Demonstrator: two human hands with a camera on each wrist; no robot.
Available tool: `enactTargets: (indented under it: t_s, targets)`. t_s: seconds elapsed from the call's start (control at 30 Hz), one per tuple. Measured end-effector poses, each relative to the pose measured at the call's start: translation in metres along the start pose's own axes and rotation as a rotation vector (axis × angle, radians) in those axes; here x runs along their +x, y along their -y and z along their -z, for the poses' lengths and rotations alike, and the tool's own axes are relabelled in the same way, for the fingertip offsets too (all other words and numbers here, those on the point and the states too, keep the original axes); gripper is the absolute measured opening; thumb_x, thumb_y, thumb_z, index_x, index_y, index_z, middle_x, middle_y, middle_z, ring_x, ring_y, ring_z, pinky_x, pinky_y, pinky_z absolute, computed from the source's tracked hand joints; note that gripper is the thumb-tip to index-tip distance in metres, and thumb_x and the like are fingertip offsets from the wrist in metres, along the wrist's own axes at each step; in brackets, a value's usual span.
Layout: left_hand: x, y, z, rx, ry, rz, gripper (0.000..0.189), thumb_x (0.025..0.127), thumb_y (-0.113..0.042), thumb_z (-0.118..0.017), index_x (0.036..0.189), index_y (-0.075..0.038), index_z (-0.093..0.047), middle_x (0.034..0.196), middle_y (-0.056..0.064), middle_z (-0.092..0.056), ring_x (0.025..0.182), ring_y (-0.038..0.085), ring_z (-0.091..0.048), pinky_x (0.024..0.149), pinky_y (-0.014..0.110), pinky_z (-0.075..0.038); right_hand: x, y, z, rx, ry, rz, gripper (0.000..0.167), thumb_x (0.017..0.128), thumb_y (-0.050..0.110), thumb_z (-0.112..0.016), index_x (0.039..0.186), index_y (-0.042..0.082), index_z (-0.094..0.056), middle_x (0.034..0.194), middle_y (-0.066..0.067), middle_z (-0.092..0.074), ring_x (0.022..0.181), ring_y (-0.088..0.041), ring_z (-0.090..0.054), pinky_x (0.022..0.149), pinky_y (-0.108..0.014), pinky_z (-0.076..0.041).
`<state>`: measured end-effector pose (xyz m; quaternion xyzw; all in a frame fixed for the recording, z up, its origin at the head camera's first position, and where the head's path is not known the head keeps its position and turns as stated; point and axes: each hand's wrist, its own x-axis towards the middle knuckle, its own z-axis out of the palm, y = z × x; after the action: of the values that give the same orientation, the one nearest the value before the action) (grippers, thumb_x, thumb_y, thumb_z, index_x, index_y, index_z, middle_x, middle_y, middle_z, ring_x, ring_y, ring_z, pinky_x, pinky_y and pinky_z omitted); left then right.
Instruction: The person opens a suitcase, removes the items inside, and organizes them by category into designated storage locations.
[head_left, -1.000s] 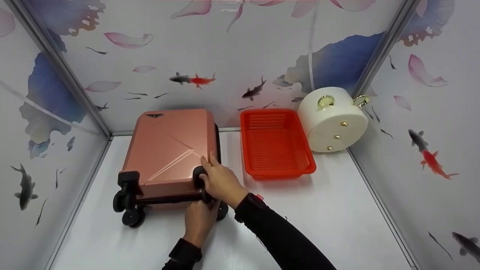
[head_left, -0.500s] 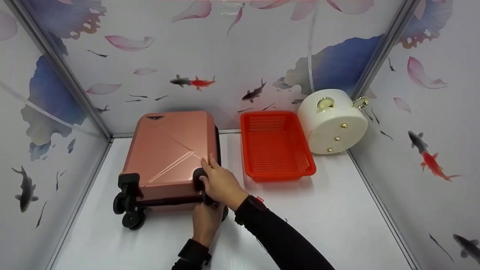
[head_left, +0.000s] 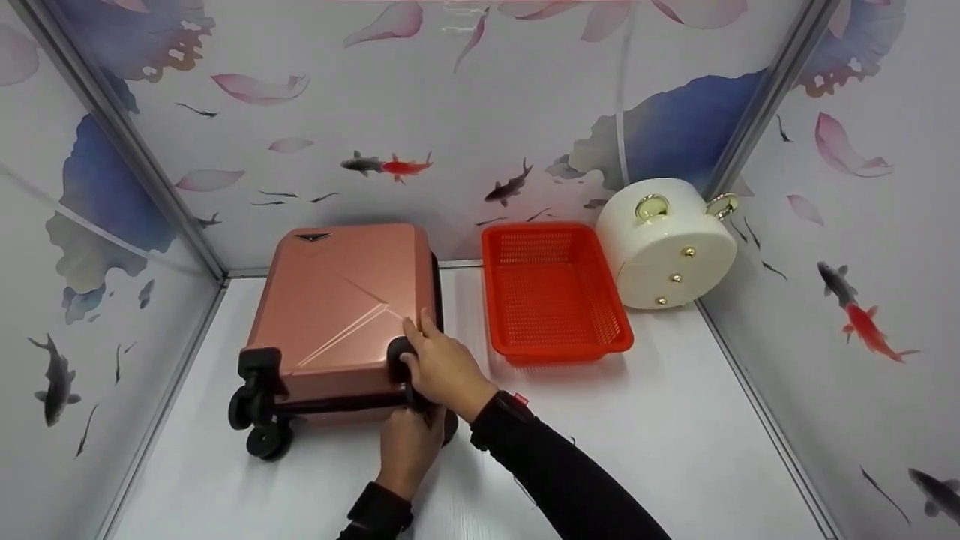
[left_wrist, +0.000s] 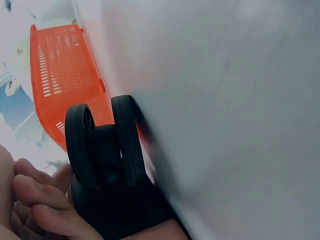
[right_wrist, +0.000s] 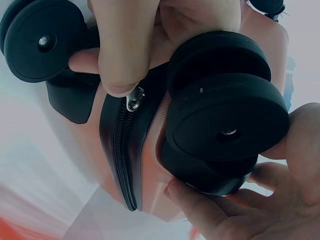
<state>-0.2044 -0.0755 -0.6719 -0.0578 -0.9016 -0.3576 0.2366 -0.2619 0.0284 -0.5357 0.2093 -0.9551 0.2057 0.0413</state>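
A rose-pink hard-shell suitcase (head_left: 345,300) lies flat on the white table, its wheeled end toward me. My left hand (head_left: 410,444) is at that end, near the right corner. In the right wrist view, its thumb and fingers pinch a silver zipper pull (right_wrist: 135,98) on the black zipper (right_wrist: 121,155). My right hand (head_left: 448,373) grips the black caster wheel (right_wrist: 227,117) at the near right corner, with fingers spread onto the shell. In the left wrist view, another caster (left_wrist: 127,145) partly hides the fingers behind it.
To the right of the suitcase stands a red perforated plastic basket (head_left: 555,300). Beyond it, a round white case (head_left: 667,247) with gold knobs and ring handles leans by the back right corner. Printed walls (head_left: 465,112) enclose the table on three sides.
My left hand has slid to the right along the suitcase's near end, toward the corner, then shifted very slightly back. My right hand has stayed at the corner wheel.
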Motion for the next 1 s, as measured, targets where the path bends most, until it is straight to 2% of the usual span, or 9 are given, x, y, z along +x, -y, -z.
enactTargets:
  t_s: [0.13, 0.37, 0.5, 0.6, 0.77, 1.0]
  targets:
    - [-0.0013, 0.0003, -0.0018, 0.020, 0.010, -0.031, 0.045, 0.100, -0.020, -0.080, 0.063, -0.021, -0.053, 0.055, -0.001, -0.056, 0.051, 0.016, -0.054, 0.049, 0.043, -0.051, -0.0004, 0.0000, 0.0003, -0.006, 0.014, 0.001, 0.061, 0.113, 0.033, -0.059, 0.169, 0.011, -0.045, 0.174, -0.026, -0.041, 0.125, -0.041, -0.076, 0.102, -0.052, -0.063]
    - [-0.0016, 0.0001, -0.0045, -0.018, 0.037, -0.031, 0.042, 0.100, -0.020, -0.080, 0.066, -0.022, -0.056, 0.057, -0.008, -0.053, 0.054, 0.008, -0.050, 0.052, 0.035, -0.050, -0.0011, -0.0002, 0.0003, -0.007, 0.017, 0.005, 0.062, 0.113, 0.033, -0.059, 0.169, 0.010, -0.044, 0.174, -0.026, -0.042, 0.128, -0.040, -0.075, 0.103, -0.052, -0.062]
    - [0.0016, -0.0001, -0.0037, -0.016, 0.046, -0.060, 0.043, 0.101, -0.021, -0.080, 0.068, -0.023, -0.054, 0.057, -0.011, -0.050, 0.053, 0.004, -0.045, 0.050, 0.027, -0.044, -0.0002, -0.0004, 0.0019, -0.007, 0.012, 0.006, 0.062, 0.113, 0.032, -0.059, 0.169, 0.010, -0.044, 0.174, -0.026, -0.042, 0.128, -0.039, -0.075, 0.103, -0.052, -0.062]
    - [0.0027, -0.0001, -0.0029, -0.026, 0.054, -0.055, 0.047, 0.101, -0.022, -0.080, 0.066, -0.024, -0.050, 0.057, -0.015, -0.045, 0.052, 0.002, -0.041, 0.049, 0.024, -0.040, 0.0000, -0.0005, 0.0017, -0.014, 0.015, 0.004, 0.062, 0.113, 0.033, -0.059, 0.169, 0.010, -0.044, 0.174, -0.026, -0.042, 0.127, -0.039, -0.075, 0.102, -0.052, -0.063]
    - [0.0034, -0.0001, -0.0031, -0.018, 0.043, -0.031, 0.052, 0.101, -0.024, -0.080, 0.062, -0.026, -0.044, 0.055, -0.017, -0.039, 0.051, 0.005, -0.040, 0.048, 0.027, -0.040, 0.0000, 0.0001, 0.0017, -0.007, 0.013, 0.003, 0.062, 0.113, 0.033, -0.060, 0.169, 0.009, -0.045, 0.174, -0.027, -0.041, 0.124, -0.040, -0.076, 0.101, -0.052, -0.063]
    - [0.0031, -0.0010, -0.0033, 0.019, 0.038, -0.014, 0.053, 0.101, -0.025, -0.078, 0.062, -0.025, -0.043, 0.054, -0.012, -0.043, 0.049, 0.009, -0.041, 0.045, 0.033, -0.041, 0.0006, 0.0014, 0.0023, 0.006, 0.022, -0.002, 0.062, 0.113, 0.032, -0.059, 0.169, 0.009, -0.045, 0.175, -0.028, -0.039, 0.126, -0.041, -0.075, 0.103, -0.052, -0.062]
